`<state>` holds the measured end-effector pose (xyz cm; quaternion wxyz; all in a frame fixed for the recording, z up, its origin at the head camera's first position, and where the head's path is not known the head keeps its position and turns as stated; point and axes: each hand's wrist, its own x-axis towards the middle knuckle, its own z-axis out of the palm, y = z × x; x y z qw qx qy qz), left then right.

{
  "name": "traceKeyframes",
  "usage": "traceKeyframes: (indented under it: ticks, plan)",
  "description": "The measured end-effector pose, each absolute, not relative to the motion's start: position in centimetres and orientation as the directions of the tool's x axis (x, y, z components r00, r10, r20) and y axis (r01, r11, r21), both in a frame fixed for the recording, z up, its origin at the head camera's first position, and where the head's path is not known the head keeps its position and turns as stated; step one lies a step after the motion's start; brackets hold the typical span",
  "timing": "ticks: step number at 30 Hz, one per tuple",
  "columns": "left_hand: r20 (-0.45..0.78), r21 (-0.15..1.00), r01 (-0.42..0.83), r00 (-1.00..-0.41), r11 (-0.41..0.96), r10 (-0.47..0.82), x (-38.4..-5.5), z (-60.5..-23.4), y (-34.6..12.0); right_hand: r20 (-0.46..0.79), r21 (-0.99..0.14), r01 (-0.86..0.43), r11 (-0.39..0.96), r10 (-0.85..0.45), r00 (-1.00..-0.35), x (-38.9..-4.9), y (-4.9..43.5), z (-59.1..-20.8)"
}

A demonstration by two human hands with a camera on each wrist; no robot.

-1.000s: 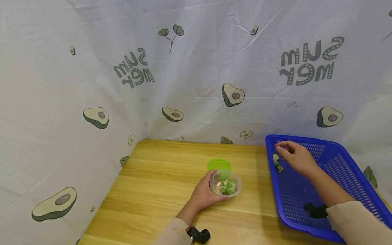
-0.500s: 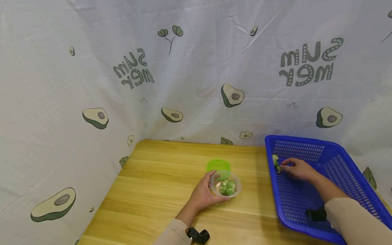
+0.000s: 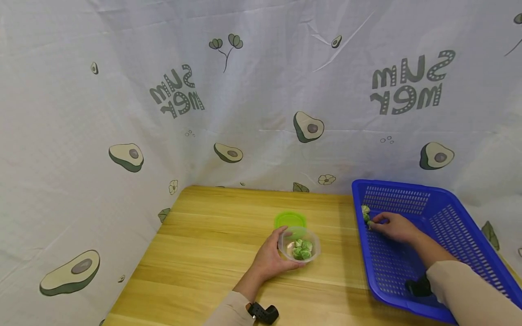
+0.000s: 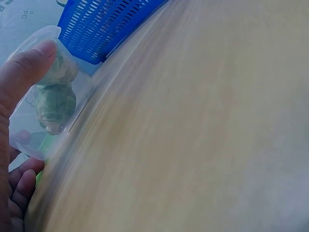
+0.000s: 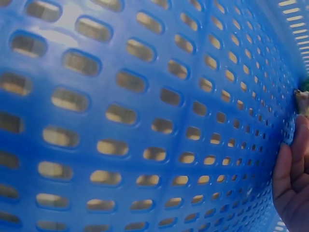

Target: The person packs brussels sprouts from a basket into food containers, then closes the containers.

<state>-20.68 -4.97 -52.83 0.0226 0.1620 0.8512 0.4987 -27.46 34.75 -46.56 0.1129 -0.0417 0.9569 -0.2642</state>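
Note:
My left hand grips a clear plastic tub from its left side, thumb at the near side. Several green Brussels sprouts lie inside; two of these sprouts show through the wall in the left wrist view. My right hand reaches into a blue basket and pinches a Brussels sprout by the left wall. Only a sliver of that sprout appears at the right wrist view's edge, beside the fingers. More sprouts sit just behind it.
A bright green lid lies on the wooden table behind the tub. The basket's raised rim stands between the two hands. A white printed curtain hangs at the back and left.
My right hand has come down into the basket and its fingers have closed in on the nearest sprout by the wall. My left hand still holds the tub in place.

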Motion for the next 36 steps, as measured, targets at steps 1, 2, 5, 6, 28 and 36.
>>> traceKeyframes:
  ticks: [1,2,5,6,28,36]
  plan:
    - [0.124,0.856,0.254,-0.946,0.451,0.299,-20.7,-52.8,-5.0,-0.192,-0.515,-0.023,0.857,-0.141,-0.971,-27.5,34.7,-46.6]
    - [0.123,0.857,0.254,-0.946,0.449,0.299,-20.7,-52.8,-5.0,-0.190,-0.511,-0.025,0.859,-0.142,-0.971,-27.5,34.7,-46.6]
    - [0.127,0.858,0.256,-0.946,0.446,0.298,-20.7,-52.9,-4.9,-0.188,-0.499,-0.027,0.866,-0.139,-0.972,-27.5,34.6,-46.6]
    - [0.128,0.857,0.256,-0.946,0.447,0.298,-20.7,-52.9,-4.9,-0.187,-0.496,-0.025,0.868,-0.134,-0.973,-27.5,34.5,-46.6]
    - [0.108,0.854,0.240,-0.950,0.462,0.295,-20.7,-52.9,-4.9,-0.037,-0.558,-0.008,0.830,-0.035,-0.999,-26.6,32.9,-41.4]
    - [0.107,0.850,0.240,-0.950,0.470,0.292,-20.7,-52.9,-5.0,0.011,-0.608,-0.092,0.789,-0.108,-0.994,-25.3,29.5,-39.0]
